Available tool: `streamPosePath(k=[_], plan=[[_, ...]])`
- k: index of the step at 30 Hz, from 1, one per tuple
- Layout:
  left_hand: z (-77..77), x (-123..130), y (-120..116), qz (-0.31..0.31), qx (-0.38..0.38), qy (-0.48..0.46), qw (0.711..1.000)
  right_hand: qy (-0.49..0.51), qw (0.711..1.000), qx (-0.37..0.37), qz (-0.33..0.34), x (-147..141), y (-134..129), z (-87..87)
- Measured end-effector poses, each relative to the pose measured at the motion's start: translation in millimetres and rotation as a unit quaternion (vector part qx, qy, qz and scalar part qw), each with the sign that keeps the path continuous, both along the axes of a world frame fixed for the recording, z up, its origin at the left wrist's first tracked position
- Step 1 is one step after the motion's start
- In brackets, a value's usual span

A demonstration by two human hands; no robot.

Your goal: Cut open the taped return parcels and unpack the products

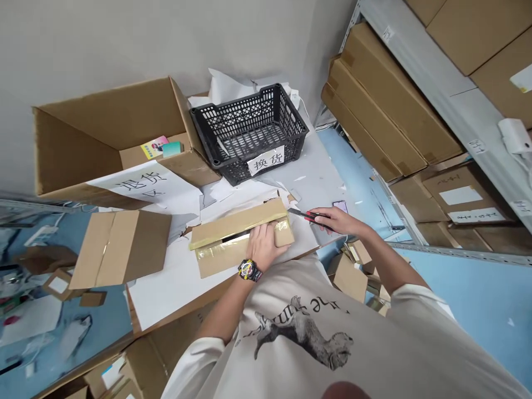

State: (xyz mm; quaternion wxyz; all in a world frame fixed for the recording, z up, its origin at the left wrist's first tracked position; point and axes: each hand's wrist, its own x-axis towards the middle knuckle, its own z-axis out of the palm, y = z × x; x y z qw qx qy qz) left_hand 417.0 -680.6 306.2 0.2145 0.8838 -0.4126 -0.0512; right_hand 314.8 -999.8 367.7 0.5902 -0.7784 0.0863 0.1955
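A long, taped cardboard box (220, 260) lies on the white-covered table, its top flaps parted along a narrow dark gap. My left hand (262, 246) presses on the box near its right end, fingers reaching over to the gap and gripping the flap edge. A watch (246, 270) is on that wrist. In my right hand (338, 220) is a red and black utility knife (318, 218), its blade pointing left at the box's right end. Whether the blade touches the cardboard I cannot tell.
Behind stand a large open carton (103, 127) with small packets inside and a black plastic basket (253, 133). A closed carton (120, 246) sits at the left. A phone (339, 206) lies by the right edge. Shelves with boxes (386, 105) rise on the right.
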Motion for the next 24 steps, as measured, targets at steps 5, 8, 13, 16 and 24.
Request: streamPosePath(k=[5,8,13,16,24], plan=[[-4.0,-4,5,0.011,-0.006,0.007,1.0,0.015,0.994,0.02,0.109,39,-30,6.4],[-4.2,-5,4,0.03,-0.008,0.012,0.999,0.037,0.987,0.029,0.156,48,-50,10.7],[-1.4,-3,2,0.049,-0.006,0.021,0.999,0.044,0.985,0.031,0.162,58,-47,-6.5],[-0.5,-3,3,0.048,-0.012,0.025,0.998,0.018,0.989,0.033,0.146,70,-29,-23.6],[-5.3,-2,3,0.04,-0.021,0.008,0.999,0.081,0.969,0.109,0.207,77,-37,-37.3]])
